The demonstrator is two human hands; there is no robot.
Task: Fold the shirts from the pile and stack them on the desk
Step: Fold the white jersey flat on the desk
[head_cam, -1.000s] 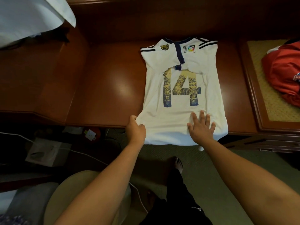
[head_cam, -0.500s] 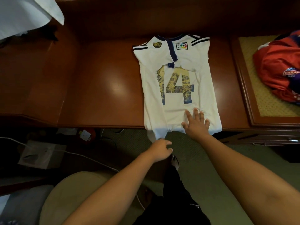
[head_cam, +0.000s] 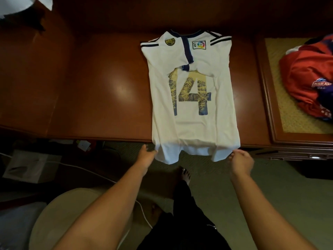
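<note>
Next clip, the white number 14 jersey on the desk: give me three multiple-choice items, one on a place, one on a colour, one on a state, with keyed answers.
1. Where is the hem of the white jersey?
A. hanging over the near edge of the desk
B. tucked under the collar
C. on the floor

2. What colour is the garment on the woven mat to the right?
A. green
B. mainly red
C. black

3. What are the two hands doing?
A. pressing flat on the number
B. resting on the desk, away from the cloth
C. each at a bottom corner of the jersey

Answers: 1 A, the lower edge droops past the desk front. 2 B, the red garment lies bunched there. 3 C, the left hand and right hand each meet a hem corner.
</note>
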